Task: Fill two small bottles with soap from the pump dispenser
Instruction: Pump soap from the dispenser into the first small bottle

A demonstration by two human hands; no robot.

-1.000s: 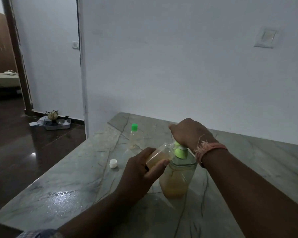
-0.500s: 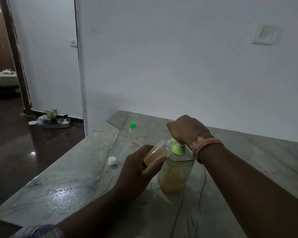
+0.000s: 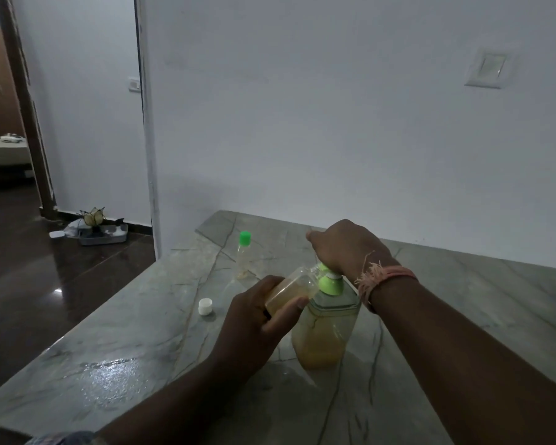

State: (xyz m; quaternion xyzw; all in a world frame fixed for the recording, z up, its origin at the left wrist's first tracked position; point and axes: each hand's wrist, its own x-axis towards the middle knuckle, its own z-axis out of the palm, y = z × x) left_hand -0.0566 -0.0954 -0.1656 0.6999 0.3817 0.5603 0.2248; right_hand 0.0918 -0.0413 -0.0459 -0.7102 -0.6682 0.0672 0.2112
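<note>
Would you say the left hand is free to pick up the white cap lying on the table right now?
Probably not yet: the left hand grips the small bottle at the pump spout. The white cap lies unobstructed just beside it.

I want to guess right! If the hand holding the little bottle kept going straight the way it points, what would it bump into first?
Probably the pump dispenser. The left hand tilts the small bottle toward its green pump, and the bottle's mouth already looks right at the spout, though depth is hard to judge.
</note>
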